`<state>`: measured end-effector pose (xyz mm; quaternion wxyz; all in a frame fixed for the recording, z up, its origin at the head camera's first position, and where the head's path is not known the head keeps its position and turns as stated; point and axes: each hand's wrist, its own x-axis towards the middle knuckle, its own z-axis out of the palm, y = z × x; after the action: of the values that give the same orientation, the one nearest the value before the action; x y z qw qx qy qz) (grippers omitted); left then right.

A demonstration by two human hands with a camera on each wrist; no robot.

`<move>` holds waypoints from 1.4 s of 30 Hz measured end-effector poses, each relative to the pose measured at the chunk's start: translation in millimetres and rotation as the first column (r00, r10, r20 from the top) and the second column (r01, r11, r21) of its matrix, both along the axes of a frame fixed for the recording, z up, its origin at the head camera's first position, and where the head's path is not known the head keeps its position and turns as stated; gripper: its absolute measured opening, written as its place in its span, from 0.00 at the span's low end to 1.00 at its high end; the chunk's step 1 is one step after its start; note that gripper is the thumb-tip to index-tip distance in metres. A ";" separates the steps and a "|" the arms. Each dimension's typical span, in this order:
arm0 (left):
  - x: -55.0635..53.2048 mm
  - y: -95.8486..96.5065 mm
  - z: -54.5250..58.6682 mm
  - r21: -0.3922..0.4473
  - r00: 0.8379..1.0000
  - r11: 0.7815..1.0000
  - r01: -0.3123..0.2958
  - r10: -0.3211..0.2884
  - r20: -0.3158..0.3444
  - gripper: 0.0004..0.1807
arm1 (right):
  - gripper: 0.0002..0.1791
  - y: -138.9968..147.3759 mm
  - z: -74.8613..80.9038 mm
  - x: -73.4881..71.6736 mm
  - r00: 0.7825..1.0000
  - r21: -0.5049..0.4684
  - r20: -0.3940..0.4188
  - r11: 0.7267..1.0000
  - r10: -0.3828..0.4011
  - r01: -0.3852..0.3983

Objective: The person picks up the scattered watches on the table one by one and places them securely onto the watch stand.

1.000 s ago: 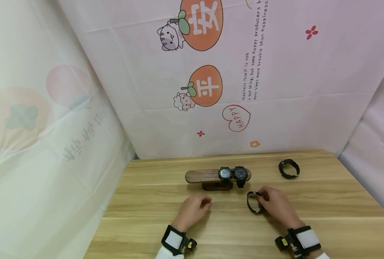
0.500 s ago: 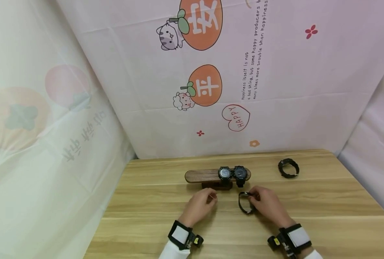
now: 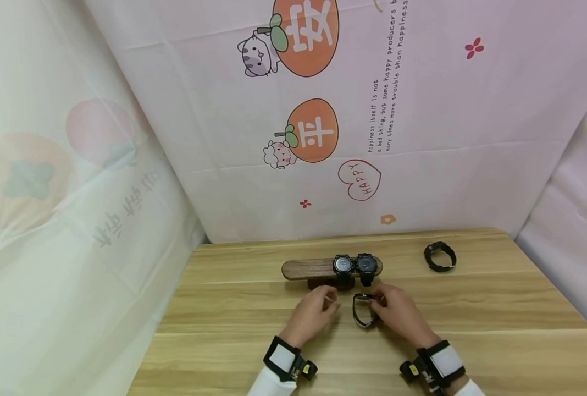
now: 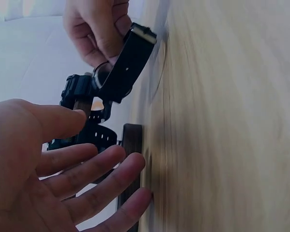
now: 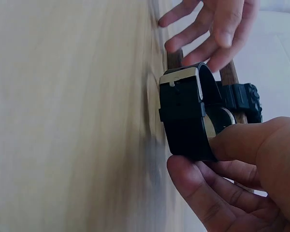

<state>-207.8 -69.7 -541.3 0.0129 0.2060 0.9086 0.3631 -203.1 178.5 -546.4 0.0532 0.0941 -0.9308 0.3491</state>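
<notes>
My right hand (image 3: 399, 312) pinches a black wristwatch (image 3: 362, 311) between thumb and fingers, just over the table in front of the stand. In the right wrist view the looped black strap (image 5: 183, 121) with its silver buckle faces the camera. My left hand (image 3: 312, 313) is apart from that watch, at its left; the left wrist view shows its fingers (image 4: 94, 193) loosely spread and holding nothing. Behind both hands is a dark wooden watch stand (image 3: 305, 269). Two black watches sit side by side on its right half, one with a paler dial (image 3: 343, 264), one with a dark dial (image 3: 366, 264).
Another black watch (image 3: 439, 257) lies on the wooden table (image 3: 234, 308) at the back right, its strap forming a ring. A white printed cloth (image 3: 254, 203) hangs along the table's back edge, with more cloth at both sides.
My right hand has carried the held watch leftward along the table. My left hand has moved right and slightly forward, so the hands are closer together. The stand's watches stay put.
</notes>
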 end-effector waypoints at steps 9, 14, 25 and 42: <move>0.8 9.2 0.3 0.052 1.000 0.998 -0.022 0.023 -0.019 0.22 | 0.11 -7.9 8.0 1.1 0.999 -0.020 -0.032 1.000 0.020 -0.021; 1.0 13.8 -1.0 0.063 0.999 0.998 -0.029 0.031 -0.037 0.22 | 0.11 -11.7 9.5 1.5 0.998 -0.019 -0.053 0.999 0.030 -0.031; 2.1 21.4 0.5 0.098 0.999 0.995 -0.026 0.030 -0.039 0.22 | 0.10 -16.6 15.5 0.9 0.997 -0.040 -0.069 0.999 0.027 -0.029; 0.2 24.8 6.4 0.188 0.996 0.981 -0.042 0.056 -0.066 0.15 | 0.13 -21.8 20.5 -0.2 0.989 -0.089 -0.140 0.995 0.038 -0.050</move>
<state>-207.7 -44.9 -534.9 -0.0476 0.1966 0.8754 0.4391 -203.3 156.7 -525.9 0.1143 0.1361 -0.9055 0.3853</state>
